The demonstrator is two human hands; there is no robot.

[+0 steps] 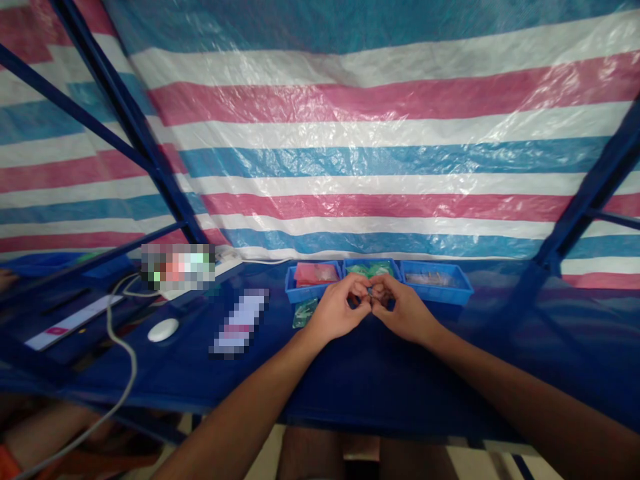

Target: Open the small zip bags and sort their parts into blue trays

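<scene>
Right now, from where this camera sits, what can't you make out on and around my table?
All in the head view:
- Small item at the fingertips: too small, largely covered by your left hand and right hand.
- Middle box: its front is hidden behind your hands.
- Flat screen: wording lost to pixelation.
- Pile by the striped sheet: pixelated too.
- Bare limb, lower left: blurred; arm or leg unclear.

Small piece [370,291], mostly hidden.
We see it as a bluish-grey sliver held between the left hand [337,308] and the right hand [407,311], at the place where they meet; its full outline and its tilt we cannot make out.
</scene>
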